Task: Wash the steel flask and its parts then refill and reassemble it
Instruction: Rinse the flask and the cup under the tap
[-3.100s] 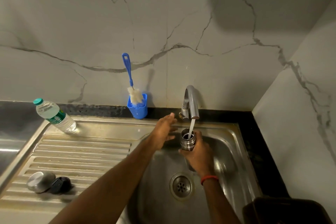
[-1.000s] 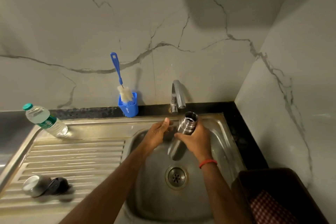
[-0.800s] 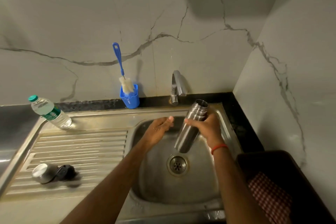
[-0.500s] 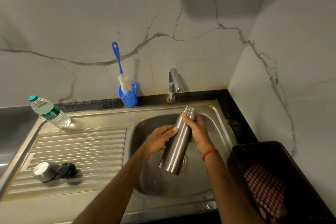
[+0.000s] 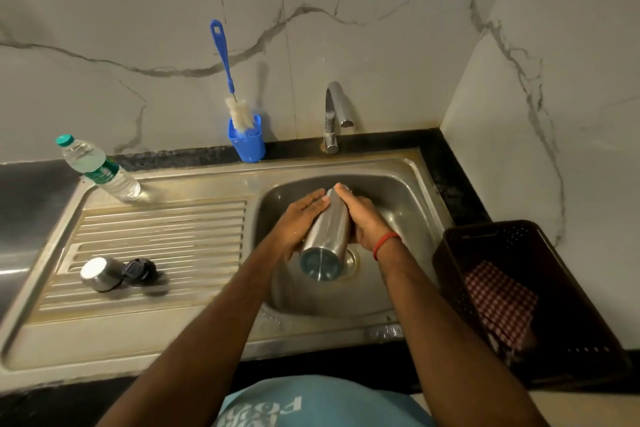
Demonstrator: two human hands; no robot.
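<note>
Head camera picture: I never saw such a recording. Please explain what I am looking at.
No machine: a camera worn on a person's head looks down at their two hands over a steel sink. The right hand grips the steel flask, tilted with its base towards the camera; the left hand lies flat against its side. On the draining board lie the steel cap and black stopper, with a plastic water bottle farther back. A bottle brush stands in a blue holder.
</note>
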